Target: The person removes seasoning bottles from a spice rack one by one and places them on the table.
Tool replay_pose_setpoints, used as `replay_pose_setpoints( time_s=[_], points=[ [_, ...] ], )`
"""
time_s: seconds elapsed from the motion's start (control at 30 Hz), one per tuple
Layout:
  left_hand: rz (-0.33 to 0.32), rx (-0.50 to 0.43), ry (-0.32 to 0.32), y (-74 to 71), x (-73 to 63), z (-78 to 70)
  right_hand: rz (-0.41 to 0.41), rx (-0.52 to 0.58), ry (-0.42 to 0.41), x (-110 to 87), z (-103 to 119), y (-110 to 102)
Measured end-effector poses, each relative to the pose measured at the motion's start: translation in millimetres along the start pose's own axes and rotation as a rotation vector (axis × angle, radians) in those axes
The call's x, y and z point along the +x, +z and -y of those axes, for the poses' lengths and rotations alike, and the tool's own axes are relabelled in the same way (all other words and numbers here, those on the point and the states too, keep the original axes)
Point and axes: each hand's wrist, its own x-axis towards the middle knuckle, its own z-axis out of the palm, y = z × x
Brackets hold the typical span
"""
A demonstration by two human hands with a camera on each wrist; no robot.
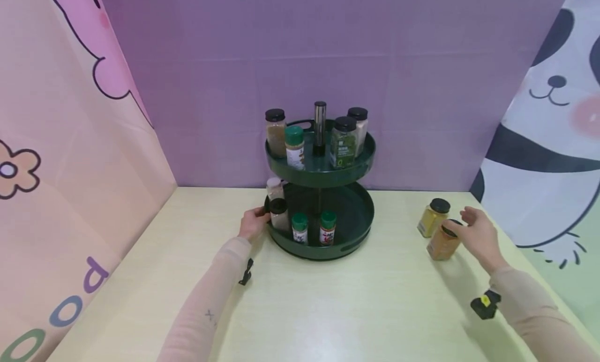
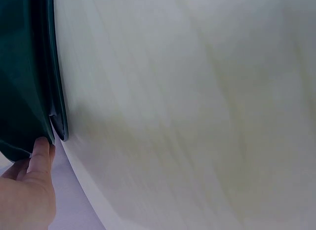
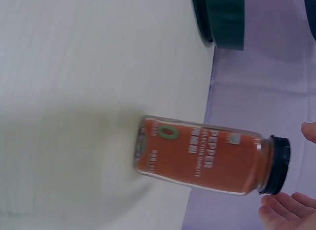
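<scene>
A dark green two-tier spice rack [image 1: 320, 177] stands at the back of the table. At the left side of its lower tray [image 1: 323, 253], my left hand [image 1: 253, 224] grips the rim; the left wrist view shows the fingers [image 2: 39, 156] at the tray's edge. An orange-filled pepper jar [image 3: 202, 156] with a black lid stands on the table to the right. My right hand [image 1: 479, 238] is at that lid, thumb and fingers spread apart on either side of it. Right behind the pepper jar is a yellow-filled jar [image 1: 433, 219], also black-lidded.
The upper tray [image 1: 323, 178] carries several jars, among them a green herb jar [image 1: 344, 143] and a green-capped bottle [image 1: 295, 148]. On the lower tray are two small green-capped bottles, a black-lidded jar [image 1: 279, 214] and a pale-capped jar [image 1: 274, 188]. A purple backdrop [image 1: 234, 117] hangs behind.
</scene>
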Motion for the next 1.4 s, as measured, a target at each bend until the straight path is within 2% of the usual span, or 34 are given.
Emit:
replay_pose_setpoints(
  time_s=[0.3, 0.63, 1.13, 1.4],
  points=[
    [0.004, 0.007, 0.007, -0.4, -1.4, -0.3, -0.028, 0.006, -0.066, -2.2, 20, -4],
    [0.005, 0.01, 0.002, 0.0, 2.2, 3.2, -0.039, 0.008, -0.144, -6.7, 40, 2],
    [-0.003, -0.004, 0.005, 0.0, 2.6, 3.5, 0.059, 0.079, -0.169, -12.9, 56, 19],
    [-0.009, -0.005, 0.004, 0.3, 1.9, 3.1, 0.091, 0.032, -0.212, -19.9, 61, 30]
  ],
)
